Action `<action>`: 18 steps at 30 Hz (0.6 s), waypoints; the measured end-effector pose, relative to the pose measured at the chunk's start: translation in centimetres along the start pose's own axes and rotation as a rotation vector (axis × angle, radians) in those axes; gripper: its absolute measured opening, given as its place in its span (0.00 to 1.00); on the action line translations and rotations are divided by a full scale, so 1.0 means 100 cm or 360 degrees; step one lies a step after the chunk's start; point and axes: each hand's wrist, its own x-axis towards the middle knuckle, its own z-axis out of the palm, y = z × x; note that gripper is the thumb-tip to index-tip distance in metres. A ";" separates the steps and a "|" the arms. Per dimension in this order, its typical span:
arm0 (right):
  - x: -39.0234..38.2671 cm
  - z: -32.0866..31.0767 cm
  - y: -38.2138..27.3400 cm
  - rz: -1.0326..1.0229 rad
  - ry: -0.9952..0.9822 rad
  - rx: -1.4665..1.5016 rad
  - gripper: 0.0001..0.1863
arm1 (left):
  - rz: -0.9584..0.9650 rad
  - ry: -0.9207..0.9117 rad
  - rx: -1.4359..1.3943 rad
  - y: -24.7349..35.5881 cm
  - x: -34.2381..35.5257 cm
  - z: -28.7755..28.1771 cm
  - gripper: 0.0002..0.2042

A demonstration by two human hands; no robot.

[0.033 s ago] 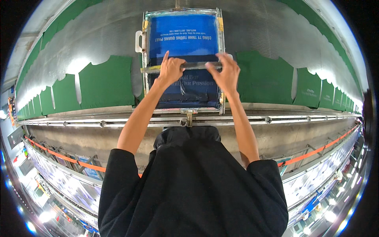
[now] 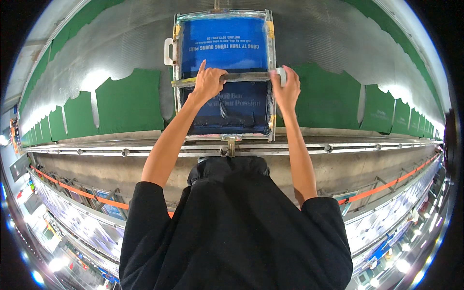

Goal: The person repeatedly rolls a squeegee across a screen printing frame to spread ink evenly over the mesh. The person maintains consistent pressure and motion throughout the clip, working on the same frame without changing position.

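Note:
A silk-screen printing frame (image 2: 271, 104) with metal sides and a blue mesh lies in front of me. Dark ink (image 2: 237, 118) is smeared over the mesh's near part. Across the frame rests a long squeegee (image 2: 246, 76), grey with a yellowish left end. My left hand (image 2: 208, 83) is closed on the squeegee left of its middle, index finger stretched forward. At the frame's right side, my right hand (image 2: 288, 92) has thumb and fingers on either side of a white handle (image 2: 282, 75). A matching white handle (image 2: 167, 51) sticks out on the left.
Green fabric pieces (image 2: 128, 101) lie along the long grey table (image 2: 130, 34) on both sides. A metal rail (image 2: 159, 151) with bolts runs along its near edge, where a bracket (image 2: 231, 146) meets the frame. Behind me stretch an orange bar (image 2: 386, 180) and another long table.
My right hand has moved right, off the squeegee, to the white handle at the frame's side. My left hand stays on the squeegee. The frame looks very slightly shifted.

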 end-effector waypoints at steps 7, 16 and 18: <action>0.028 0.016 0.041 0.1379 -0.0520 0.1133 0.27 | 0.0164 0.0264 -0.0063 0.004 -0.042 0.029 0.18; 0.031 0.004 -0.037 0.0963 -0.0088 0.0964 0.15 | -0.0003 0.0306 -0.0312 0.040 -0.216 0.039 0.27; 0.018 0.028 -0.056 0.0947 -0.0050 0.1022 0.15 | 0.0026 0.0315 -0.0259 0.009 -0.222 0.031 0.26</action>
